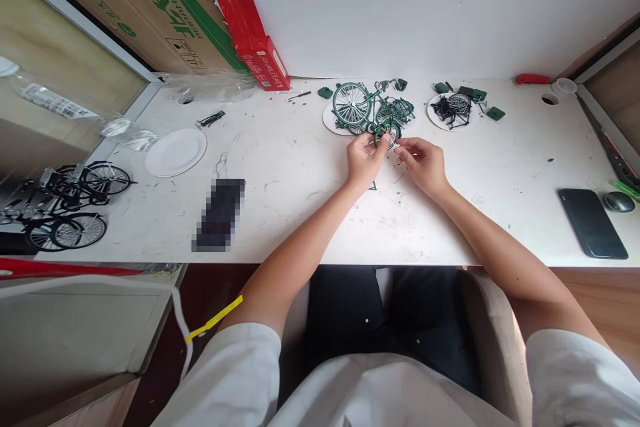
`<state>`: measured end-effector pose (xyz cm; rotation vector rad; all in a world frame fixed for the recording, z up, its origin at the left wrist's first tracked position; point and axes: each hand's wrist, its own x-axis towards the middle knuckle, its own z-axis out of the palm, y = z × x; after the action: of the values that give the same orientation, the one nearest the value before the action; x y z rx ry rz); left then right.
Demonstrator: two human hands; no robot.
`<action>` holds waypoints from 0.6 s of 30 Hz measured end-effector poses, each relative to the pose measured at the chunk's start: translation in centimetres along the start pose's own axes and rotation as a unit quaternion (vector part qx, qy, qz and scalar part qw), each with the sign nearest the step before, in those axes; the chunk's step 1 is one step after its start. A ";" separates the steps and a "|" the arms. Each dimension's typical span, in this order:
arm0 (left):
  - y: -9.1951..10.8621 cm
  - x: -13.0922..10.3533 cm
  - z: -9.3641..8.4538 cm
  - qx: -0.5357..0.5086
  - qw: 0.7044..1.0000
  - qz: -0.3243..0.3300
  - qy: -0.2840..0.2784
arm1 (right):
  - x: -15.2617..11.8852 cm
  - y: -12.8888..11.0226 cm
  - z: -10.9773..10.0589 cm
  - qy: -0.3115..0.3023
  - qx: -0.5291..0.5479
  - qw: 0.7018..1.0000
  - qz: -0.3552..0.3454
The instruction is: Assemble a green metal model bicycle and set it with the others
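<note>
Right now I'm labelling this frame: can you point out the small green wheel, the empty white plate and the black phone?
Green wheel [387, 133], head view, its rim.
White plate [175, 152], head view, its middle.
Black phone [593, 223], head view, its screen.

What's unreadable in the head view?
- Small green wheel: mostly covered by left hand fingers.
- Right hand fingertips: whatever they pinch is too small to tell.
- Flat dark object: blurred out.
- Black model bicycles: cut off by left edge.
</note>
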<state>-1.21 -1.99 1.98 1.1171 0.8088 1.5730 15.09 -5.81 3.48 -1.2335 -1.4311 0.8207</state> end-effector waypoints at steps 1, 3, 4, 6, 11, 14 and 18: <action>0.0 0.0 0.0 0.002 1.000 0.000 -0.001 | -0.1 -0.1 -0.1 -0.005 -0.023 1.000 -0.014; -0.2 0.1 -0.1 0.007 1.000 0.001 -0.004 | -0.1 -0.2 -0.3 -0.007 -0.068 0.997 -0.048; -0.3 0.1 -0.2 0.010 1.000 0.003 -0.005 | -0.1 -0.2 -0.3 -0.009 -0.088 0.994 -0.065; -0.6 0.2 -0.3 0.016 1.000 0.010 -0.001 | 0.0 -0.3 -0.4 -0.016 -0.121 0.988 -0.094; -1.0 0.1 -0.5 0.023 1.000 0.008 0.000 | 0.2 -0.5 -0.6 -0.005 -0.147 0.986 -0.082; -0.9 0.0 -0.5 0.022 1.000 -0.001 -0.001 | 0.2 -0.7 -0.6 -0.003 -0.121 0.991 -0.050; -0.6 -0.1 -0.2 0.019 1.000 0.003 -0.002 | 0.3 -0.6 -0.5 0.007 -0.085 0.996 -0.010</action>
<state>-1.13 -1.93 1.32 1.1505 0.8370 1.5652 15.44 -5.76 4.22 -1.3481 -1.5239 0.6873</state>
